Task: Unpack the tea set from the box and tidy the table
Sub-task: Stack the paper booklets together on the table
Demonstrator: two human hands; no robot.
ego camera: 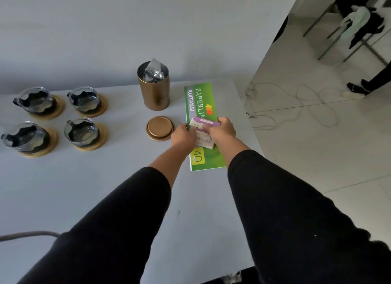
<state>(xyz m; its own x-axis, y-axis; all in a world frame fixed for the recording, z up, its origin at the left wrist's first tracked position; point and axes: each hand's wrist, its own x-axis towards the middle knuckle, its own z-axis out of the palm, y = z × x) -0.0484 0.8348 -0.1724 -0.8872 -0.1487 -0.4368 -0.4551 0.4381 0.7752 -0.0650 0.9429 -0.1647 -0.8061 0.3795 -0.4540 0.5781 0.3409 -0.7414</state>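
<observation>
Several glass tea cups with dark wavy bands, such as one cup (83, 99), stand on round wooden coasters at the table's left. A bronze canister (154, 91) stands open with a silver pouch (153, 70) sticking out; its lid (160, 128) lies upside down in front. A green receipt book (202, 106) lies flat at the right. Over it, my left hand (183, 135) and my right hand (221, 131) both grip a small white and purple box (203, 133).
The white table (105, 188) ends just right of the green book, with tiled floor beyond. Cables (296, 106) trail on that floor; a person's legs and chair frames are at the far right. A grey cord (27, 234) crosses the table's near left.
</observation>
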